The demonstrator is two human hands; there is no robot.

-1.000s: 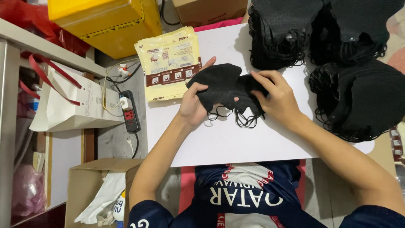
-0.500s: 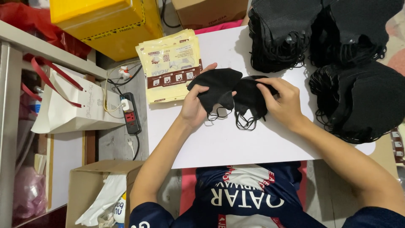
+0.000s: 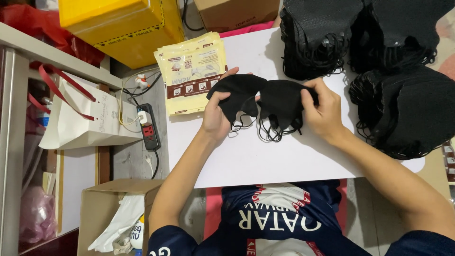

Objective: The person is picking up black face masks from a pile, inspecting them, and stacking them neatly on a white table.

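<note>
Both hands grip black face masks over the white board (image 3: 246, 161): left hand (image 3: 215, 118) closed on one black mask (image 3: 237, 95), right hand (image 3: 322, 111) pinching the adjoining black mask (image 3: 282, 102). Beside the left mask lies a stack of yellow packets (image 3: 189, 71); beyond the right mask stand piles of black masks (image 3: 407, 109).

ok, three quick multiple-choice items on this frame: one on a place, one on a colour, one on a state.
1. Where does the stack of packets lie?
A. on the white board's far left corner
B. in the cardboard box
C. under the mask piles

2. What colour are the masks?
A. white
B. blue
C. black

3. How are the masks held?
A. left hand only
B. both hands, one mask each
C. by neither hand

Key: 1 A, packets overlap the white board; 2 C, all black; 3 B, right hand grips the other mask.
</note>
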